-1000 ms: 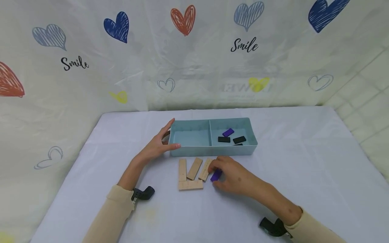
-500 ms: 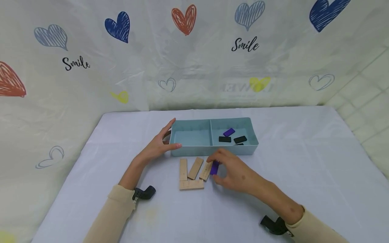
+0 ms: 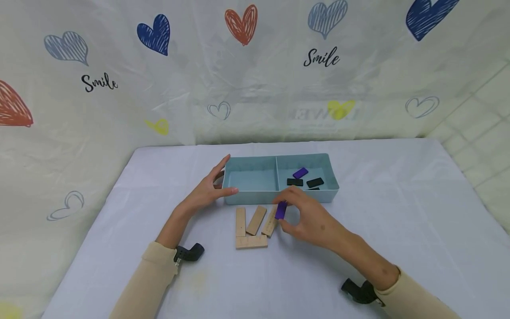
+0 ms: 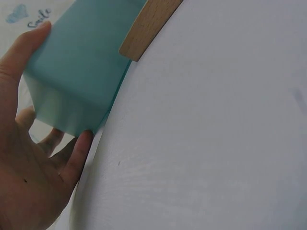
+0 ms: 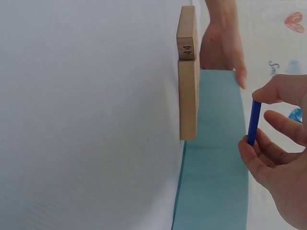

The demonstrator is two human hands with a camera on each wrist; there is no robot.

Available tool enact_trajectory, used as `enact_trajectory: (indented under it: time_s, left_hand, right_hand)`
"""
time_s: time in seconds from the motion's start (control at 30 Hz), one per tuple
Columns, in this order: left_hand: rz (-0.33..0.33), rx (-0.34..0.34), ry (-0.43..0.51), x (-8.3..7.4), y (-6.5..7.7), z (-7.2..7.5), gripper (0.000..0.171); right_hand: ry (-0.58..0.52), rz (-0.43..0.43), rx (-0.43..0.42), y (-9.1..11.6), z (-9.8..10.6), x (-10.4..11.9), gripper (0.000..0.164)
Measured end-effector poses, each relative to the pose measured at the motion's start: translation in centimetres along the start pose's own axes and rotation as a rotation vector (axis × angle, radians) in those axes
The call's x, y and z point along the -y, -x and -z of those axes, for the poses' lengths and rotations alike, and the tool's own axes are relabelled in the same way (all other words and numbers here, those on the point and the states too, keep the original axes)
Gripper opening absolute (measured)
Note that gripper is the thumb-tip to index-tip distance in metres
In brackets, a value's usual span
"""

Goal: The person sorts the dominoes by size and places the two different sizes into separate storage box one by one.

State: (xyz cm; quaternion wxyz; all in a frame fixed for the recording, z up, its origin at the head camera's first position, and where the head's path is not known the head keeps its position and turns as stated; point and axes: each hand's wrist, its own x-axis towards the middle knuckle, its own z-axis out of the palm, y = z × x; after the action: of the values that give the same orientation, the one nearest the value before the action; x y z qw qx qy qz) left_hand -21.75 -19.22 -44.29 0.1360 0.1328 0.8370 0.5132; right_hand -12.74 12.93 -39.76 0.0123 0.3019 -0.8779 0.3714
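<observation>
My right hand (image 3: 312,219) pinches a small purple rectangular block (image 3: 280,210) between thumb and fingertips, just in front of the box. In the right wrist view the same block (image 5: 254,122) looks blue and stands on edge between the fingertips, raised off the cloth. My left hand (image 3: 201,195) holds the left end of a light blue two-compartment box (image 3: 255,198), thumb at the front wall and fingers round the end. In the box's right compartment lie another purple block (image 3: 300,173) and some black blocks (image 3: 295,182), one partly hidden by the front wall.
Several plain wooden blocks lie before the box: one upright in view (image 3: 241,221), one crosswise (image 3: 251,242), one slanted (image 3: 256,220), and another slanted (image 3: 269,223) partly behind my right fingers. A white cloth (image 3: 398,199) covers the table. A heart-printed sheet (image 3: 255,75) hangs behind.
My right hand has lifted the purple block from beside the wooden blocks and carried it toward the box's front wall. The left hand stays at the box's end.
</observation>
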Motion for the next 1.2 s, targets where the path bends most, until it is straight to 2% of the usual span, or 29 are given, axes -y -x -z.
enact_trajectory:
  time_s: [0.3,0.53,0.83,1.2]
  left_hand:
    - [-0.014,0.003,-0.002,-0.1,0.0,0.0,0.1]
    - [0.003,-0.006,-0.008,-0.2,0.0,-0.1,0.1]
    - [0.0,-0.004,-0.007,-0.1,0.0,-0.2,0.102]
    - [0.005,-0.004,0.001,-0.3,0.1,-0.1,0.103]
  right_hand:
    - [0.001,0.045,-0.048,-0.4,0.2,-0.3,0.044]
    - [-0.006,0.042,-0.077,-0.8,0.4,-0.4,0.04]
    - [-0.045,0.065,-0.142,-1.2,0.7,-0.9,0.038]
    - [-0.013,0.123,-0.244,-1.6,1.2,-1.4,0.035]
